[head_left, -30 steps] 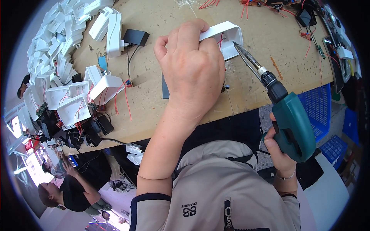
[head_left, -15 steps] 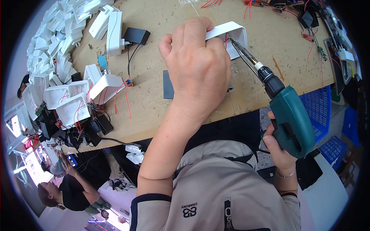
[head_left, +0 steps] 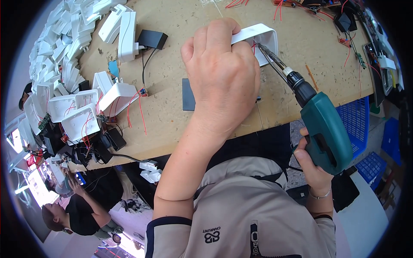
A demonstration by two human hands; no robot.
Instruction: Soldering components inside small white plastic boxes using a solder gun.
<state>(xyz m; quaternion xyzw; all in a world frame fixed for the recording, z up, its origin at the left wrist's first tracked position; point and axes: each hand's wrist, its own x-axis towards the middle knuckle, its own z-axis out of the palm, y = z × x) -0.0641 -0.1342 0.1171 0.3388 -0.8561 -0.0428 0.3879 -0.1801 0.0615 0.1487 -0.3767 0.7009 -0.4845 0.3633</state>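
My left hand (head_left: 223, 69) is closed on a white plastic housing (head_left: 270, 38), which it tips up on the tabletop with the hollow side facing right. Inside the housing a red wire shows. My right hand (head_left: 316, 165) grips a dark green soldering gun (head_left: 327, 133) by its handle. The gun's long metal tip reaches into the housing, close to the wire; whether it touches is too small to tell. Partly hidden by my left wrist, a flat dark block (head_left: 188, 95) lies on the table.
White housings (head_left: 60, 38) are heaped at the far left. Nearer, opened housings (head_left: 81, 122) hold red wires and small boards. A black box (head_left: 152, 39) with a cable lies beyond. At right are circuit boards (head_left: 343, 41) and a blue crate (head_left: 355, 124). Another person (head_left: 86, 210) sits at lower left.
My left hand and the white housing have shifted slightly to the right. The soldering gun's tip stays inside the housing, with only a slight movement.
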